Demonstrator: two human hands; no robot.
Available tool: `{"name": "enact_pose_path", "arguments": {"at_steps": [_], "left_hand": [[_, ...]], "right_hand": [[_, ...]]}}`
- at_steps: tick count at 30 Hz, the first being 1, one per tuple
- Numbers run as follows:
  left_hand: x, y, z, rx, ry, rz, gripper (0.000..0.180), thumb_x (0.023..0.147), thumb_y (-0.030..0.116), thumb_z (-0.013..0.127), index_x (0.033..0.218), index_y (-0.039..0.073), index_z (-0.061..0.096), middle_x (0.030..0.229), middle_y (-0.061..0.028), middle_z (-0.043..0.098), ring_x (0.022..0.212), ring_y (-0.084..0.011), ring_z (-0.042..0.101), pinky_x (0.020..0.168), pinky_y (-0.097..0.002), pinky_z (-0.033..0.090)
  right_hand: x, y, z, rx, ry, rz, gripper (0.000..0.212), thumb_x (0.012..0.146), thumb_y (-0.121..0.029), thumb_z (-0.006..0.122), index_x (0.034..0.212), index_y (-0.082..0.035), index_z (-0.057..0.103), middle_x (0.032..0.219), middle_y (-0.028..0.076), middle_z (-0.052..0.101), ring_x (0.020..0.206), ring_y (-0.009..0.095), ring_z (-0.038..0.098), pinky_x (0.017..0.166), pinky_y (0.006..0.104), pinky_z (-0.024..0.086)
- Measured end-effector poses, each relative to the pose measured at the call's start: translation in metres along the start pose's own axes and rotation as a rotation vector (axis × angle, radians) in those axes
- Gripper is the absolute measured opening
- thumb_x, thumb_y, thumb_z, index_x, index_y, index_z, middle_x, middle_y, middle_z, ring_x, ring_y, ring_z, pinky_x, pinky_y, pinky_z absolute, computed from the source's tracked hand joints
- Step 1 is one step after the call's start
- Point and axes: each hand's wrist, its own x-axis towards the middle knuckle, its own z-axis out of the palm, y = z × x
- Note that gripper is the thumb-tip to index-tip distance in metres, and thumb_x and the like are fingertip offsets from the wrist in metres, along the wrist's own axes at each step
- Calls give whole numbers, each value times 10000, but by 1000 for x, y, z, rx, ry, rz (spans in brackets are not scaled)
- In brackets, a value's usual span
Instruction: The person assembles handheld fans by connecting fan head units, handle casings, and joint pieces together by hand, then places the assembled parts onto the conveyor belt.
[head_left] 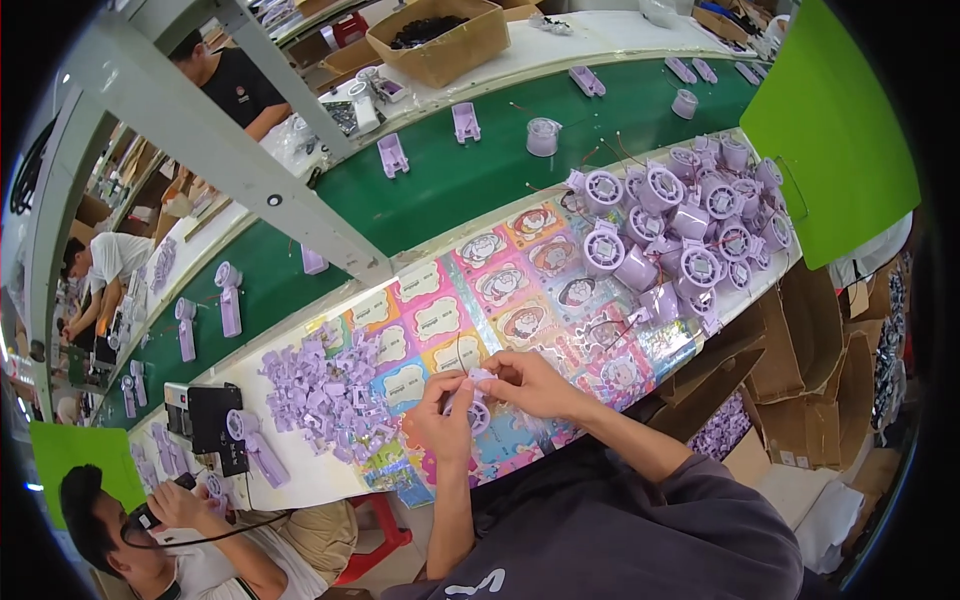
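Note:
Near the front edge of the table, my left hand [446,412] and my right hand [532,386] meet over a lilac round fan head [480,416]. Fingers of both hands are closed around its upper side, where a small lilac piece [481,375] shows between the fingertips. A thin wire rises beside it. My hands partly cover the fan head, so its exact join with the small piece is hidden. To the left of my hands lies a heap of small lilac plastic parts [325,395]. A large pile of lilac fan heads [690,225] with wires sits to the right.
Colourful printed sheets [505,285] cover the table. Beyond it runs a green conveyor belt [440,210] carrying lilac housings [466,122]. A metal post [250,170] stands at the left. A co-worker [190,540] holds a tool at the lower left. Cardboard boxes [800,350] stand at the right.

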Motion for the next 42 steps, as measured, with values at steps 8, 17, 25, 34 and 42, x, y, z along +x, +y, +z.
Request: {"name": "enact_pose_path", "arguments": {"at_steps": [8, 17, 25, 34, 42], "left_hand": [[6, 23, 13, 139, -237, -12, 164, 952, 57, 664, 1076, -49, 686, 1142, -119, 695, 1036, -186, 641, 917, -302, 491], [-15, -4, 18, -113, -65, 66, 121, 911, 23, 668, 986, -67, 699, 1072, -125, 687, 958, -183, 635, 879, -306, 483], [17, 8, 28, 74, -236, 44, 135, 949, 15, 643, 1055, -48, 698, 1119, -132, 690, 997, -181, 629, 890, -292, 479], [300, 15, 88, 872, 64, 489, 518, 868, 145, 743, 1353, 52, 587, 1399, -191, 542, 1293, -368, 505, 1088, -460, 397], [435, -37, 104, 1181, 434, 111, 684, 889, 512, 667, 1415, 90, 552, 1473, -255, 424, 1382, -427, 391, 1117, -544, 344]], "right_hand": [[-18, -4, -11, -154, 120, -227, 208, 963, -104, 692, 1120, 28, 657, 881, 58, 690, 770, 91, 643, 676, 275, 521], [-20, -21, -19, -53, -24, -71, 206, 940, -125, 714, 1058, 40, 677, 826, 83, 712, 691, 120, 669, 627, 282, 526], [-12, -18, -43, 108, 26, -24, 147, 998, -103, 661, 1067, 26, 647, 828, 66, 701, 710, 109, 671, 652, 269, 557], [-7, -9, -72, -534, 643, -424, 153, 978, -139, 652, 1023, 3, 617, 740, 69, 600, 597, 141, 591, 556, 304, 453], [-8, -17, -72, -472, 635, -275, 178, 945, -133, 681, 1028, 5, 604, 837, 145, 575, 648, 278, 599, 589, 364, 464]]}}
